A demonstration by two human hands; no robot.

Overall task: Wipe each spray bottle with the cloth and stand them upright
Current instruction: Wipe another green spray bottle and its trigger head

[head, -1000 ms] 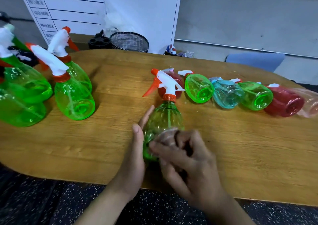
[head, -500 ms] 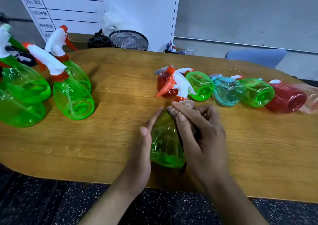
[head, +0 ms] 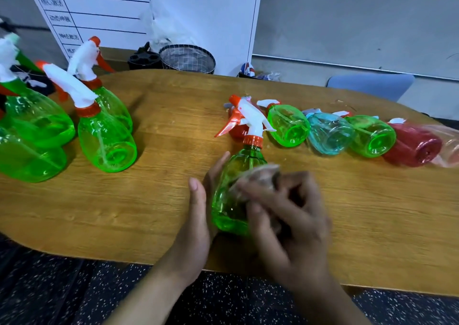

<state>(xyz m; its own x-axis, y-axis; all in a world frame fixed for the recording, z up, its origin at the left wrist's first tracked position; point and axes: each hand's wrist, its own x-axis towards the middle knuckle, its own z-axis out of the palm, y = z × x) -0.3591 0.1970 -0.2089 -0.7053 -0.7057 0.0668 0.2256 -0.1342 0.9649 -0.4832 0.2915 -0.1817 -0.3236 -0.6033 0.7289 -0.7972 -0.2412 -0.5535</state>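
Green spray bottle point(head: 231, 195) stands near the front edge of the wooden worktop point(head: 161, 175), braced by the left hand point(head: 198, 215), whose straight fingers press its side so it won't slide. Right hand point(head: 285, 215) clutches the cloth point(head: 260, 178) against the bottle's other side, apparently mid-rub; blur hides the exact grip. Wiped green bottles point(head: 106, 143) stand left; unwiped bottles point(head: 327, 133) lie in a row behind.
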